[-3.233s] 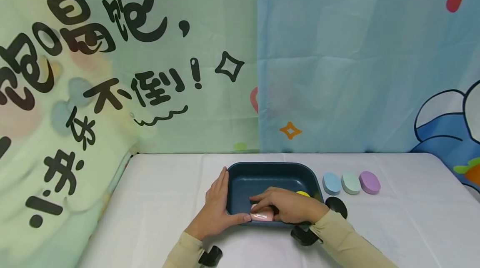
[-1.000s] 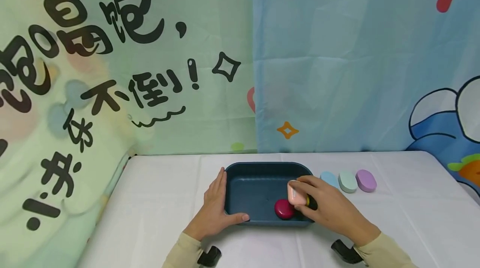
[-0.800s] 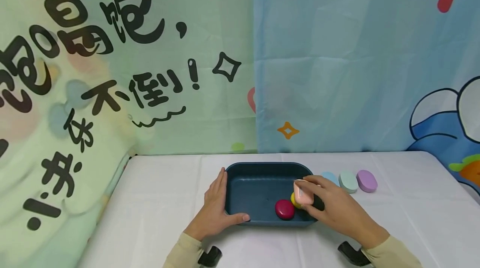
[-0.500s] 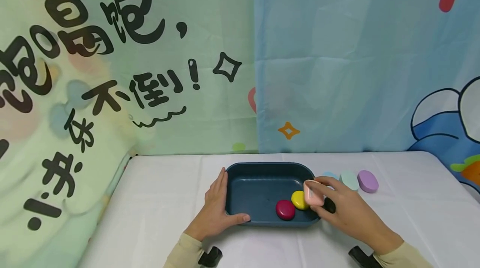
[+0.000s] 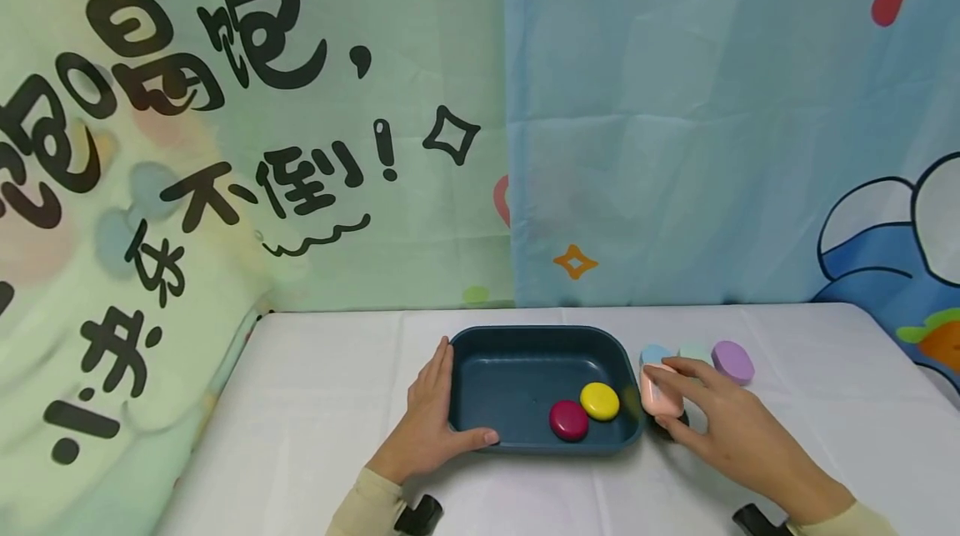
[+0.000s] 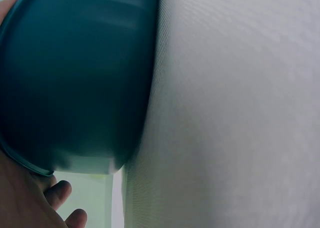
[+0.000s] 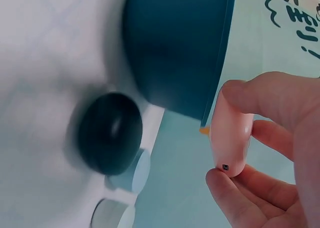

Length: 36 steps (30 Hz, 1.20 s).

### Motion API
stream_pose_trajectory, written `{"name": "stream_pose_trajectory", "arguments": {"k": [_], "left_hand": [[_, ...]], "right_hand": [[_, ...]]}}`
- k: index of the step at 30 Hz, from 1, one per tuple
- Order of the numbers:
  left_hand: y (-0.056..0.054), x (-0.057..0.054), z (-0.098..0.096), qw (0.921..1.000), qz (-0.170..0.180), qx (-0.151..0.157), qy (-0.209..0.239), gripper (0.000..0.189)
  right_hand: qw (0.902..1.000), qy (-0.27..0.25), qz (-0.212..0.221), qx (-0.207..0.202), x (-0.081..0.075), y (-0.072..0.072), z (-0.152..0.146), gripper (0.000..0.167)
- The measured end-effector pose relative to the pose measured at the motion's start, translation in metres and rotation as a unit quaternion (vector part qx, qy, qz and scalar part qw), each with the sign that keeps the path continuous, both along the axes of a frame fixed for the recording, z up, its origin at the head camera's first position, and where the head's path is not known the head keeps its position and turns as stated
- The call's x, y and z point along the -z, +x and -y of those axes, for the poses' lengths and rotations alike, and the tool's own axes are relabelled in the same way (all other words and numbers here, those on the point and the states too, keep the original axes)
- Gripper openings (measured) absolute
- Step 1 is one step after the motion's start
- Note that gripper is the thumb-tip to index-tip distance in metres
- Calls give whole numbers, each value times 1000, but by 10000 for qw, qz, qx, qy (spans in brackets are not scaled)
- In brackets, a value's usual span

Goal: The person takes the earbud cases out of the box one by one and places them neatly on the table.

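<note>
My right hand (image 5: 738, 432) pinches a pink rounded case (image 5: 660, 394) between thumb and fingertips, just beyond the right wall of a dark blue rectangular tray (image 5: 506, 382). A small dark square mark shows on the pink case (image 7: 231, 138) in the right wrist view. Beneath it on the table lies a black rounded piece (image 7: 110, 133), partly hidden in the head view. With straight fingers along the tray's left side and thumb at the front rim, my left hand (image 5: 426, 428) touches the tray. A crimson disc (image 5: 569, 420) and a yellow disc (image 5: 599, 401) lie inside.
Behind my right hand stand a light blue piece (image 5: 655, 354), a mint piece (image 5: 695, 351) and a purple oval piece (image 5: 732, 363) in a row. White cloth (image 5: 322, 403) covers the table, and a printed curtain (image 5: 645, 144) hangs along its back edge.
My right hand has lifted the pink case from the tray's front and carried it right, past the right rim. The crimson and yellow discs are now uncovered. My left hand has stayed put.
</note>
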<state>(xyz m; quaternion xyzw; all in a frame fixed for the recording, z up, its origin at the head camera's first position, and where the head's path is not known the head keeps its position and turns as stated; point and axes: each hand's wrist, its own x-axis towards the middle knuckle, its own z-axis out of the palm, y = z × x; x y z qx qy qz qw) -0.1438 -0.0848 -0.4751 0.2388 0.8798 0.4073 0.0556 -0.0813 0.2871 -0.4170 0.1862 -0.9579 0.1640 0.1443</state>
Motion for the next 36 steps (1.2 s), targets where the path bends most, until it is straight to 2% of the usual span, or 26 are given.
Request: {"name": "stream_pose_trajectory", "arguments": {"k": [7, 16, 19, 23, 29, 36], "left_hand": [[-1, 2, 1, 10000, -36, 6, -3, 123], [-1, 4, 2, 10000, -34, 4, 2, 124], [-1, 4, 2, 10000, -12, -14, 13, 124], [-1, 4, 2, 10000, 0, -34, 19, 123], [-1, 4, 1, 10000, -27, -23, 37, 122], [-1, 3, 0, 10000, -11, -11, 59, 123]], "right_hand": [[9998, 34, -210, 6, 6, 3, -14, 61], [9987, 276, 103, 418, 15, 9, -26, 59], [9969, 337, 435, 555, 16, 9, -29, 59], [9954, 288, 645, 647, 20, 8, -33, 57], [9976, 199, 431, 498, 31, 8, -45, 55], [9893, 255, 1258, 695, 38, 7, -55, 54]]}}
